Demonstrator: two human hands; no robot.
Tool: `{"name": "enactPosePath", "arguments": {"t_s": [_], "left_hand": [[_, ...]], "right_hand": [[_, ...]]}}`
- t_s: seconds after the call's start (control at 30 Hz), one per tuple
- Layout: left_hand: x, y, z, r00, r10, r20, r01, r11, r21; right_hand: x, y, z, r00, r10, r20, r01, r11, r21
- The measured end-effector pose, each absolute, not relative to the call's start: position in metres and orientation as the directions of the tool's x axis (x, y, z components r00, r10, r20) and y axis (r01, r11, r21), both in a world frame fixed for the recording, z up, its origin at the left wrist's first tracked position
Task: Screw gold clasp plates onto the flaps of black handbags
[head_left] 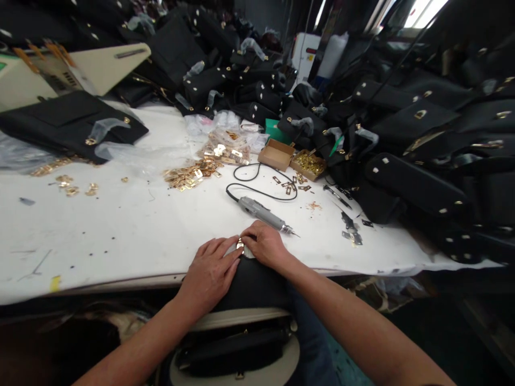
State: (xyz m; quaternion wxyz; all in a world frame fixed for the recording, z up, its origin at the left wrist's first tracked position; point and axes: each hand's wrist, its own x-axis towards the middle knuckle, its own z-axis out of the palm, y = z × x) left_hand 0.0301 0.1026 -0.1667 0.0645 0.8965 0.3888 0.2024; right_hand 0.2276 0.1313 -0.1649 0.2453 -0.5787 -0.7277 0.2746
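A black handbag lies at the table's front edge, its flap folded out over the white table and its cream-lined opening towards me. On the flap sits a small shiny gold clasp. My left hand rests flat on the flap, fingers stretched out, the tips beside the clasp. From the other side my right hand pinches the clasp between bent fingers, which partly cover it. Just beyond the right hand lies a grey electric screwdriver, its bit pointing right.
Gold metal plates are heaped mid-table. Behind the screwdriver's looped cable stand a cardboard box and a box of small gold screws. Black bags pile up at right and back; another bag lies left.
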Motion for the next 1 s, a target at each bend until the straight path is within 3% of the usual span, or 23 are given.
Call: {"name": "enactPosePath", "arguments": {"t_s": [0.17, 0.27, 0.37, 0.47, 0.57, 0.63, 0.77, 0.87, 1.0], "left_hand": [[0.028, 0.111, -0.172, 0.672, 0.627, 0.394, 0.634, -0.762, 0.132], [0.027, 0.118, -0.176, 0.686, 0.598, 0.414, 0.61, -0.783, 0.119], [0.025, 0.12, -0.179, 0.689, 0.591, 0.419, 0.596, -0.791, 0.136], [0.023, 0.122, -0.182, 0.684, 0.59, 0.429, 0.595, -0.792, 0.14], [0.023, 0.123, -0.184, 0.682, 0.588, 0.435, 0.595, -0.792, 0.139], [0.023, 0.123, -0.185, 0.677, 0.591, 0.439, 0.592, -0.792, 0.152], [0.023, 0.123, -0.187, 0.664, 0.605, 0.44, 0.59, -0.785, 0.187], [0.024, 0.121, -0.186, 0.654, 0.616, 0.438, 0.604, -0.775, 0.188], [0.025, 0.12, -0.183, 0.65, 0.621, 0.439, 0.62, -0.767, 0.167]], "right_hand": [[0.235, 0.132, -0.155, -0.187, 0.969, 0.162, 0.715, 0.247, -0.654], [0.25, 0.137, -0.142, -0.084, 0.968, 0.238, 0.843, 0.197, -0.501], [0.267, 0.144, -0.135, -0.022, 0.989, 0.145, 0.94, 0.07, -0.334], [0.277, 0.152, -0.136, -0.022, 0.999, 0.043, 0.956, 0.033, -0.293], [0.286, 0.157, -0.136, -0.043, 0.999, 0.031, 0.917, 0.052, -0.396], [0.297, 0.156, -0.131, -0.011, 0.999, 0.03, 0.828, 0.026, -0.559], [0.335, 0.151, -0.111, 0.084, 0.996, 0.017, 0.342, -0.013, -0.94], [0.369, 0.154, -0.101, 0.218, 0.974, 0.067, 0.037, 0.061, -0.997], [0.397, 0.171, -0.104, 0.531, 0.844, 0.084, 0.002, 0.097, -0.995]]}}
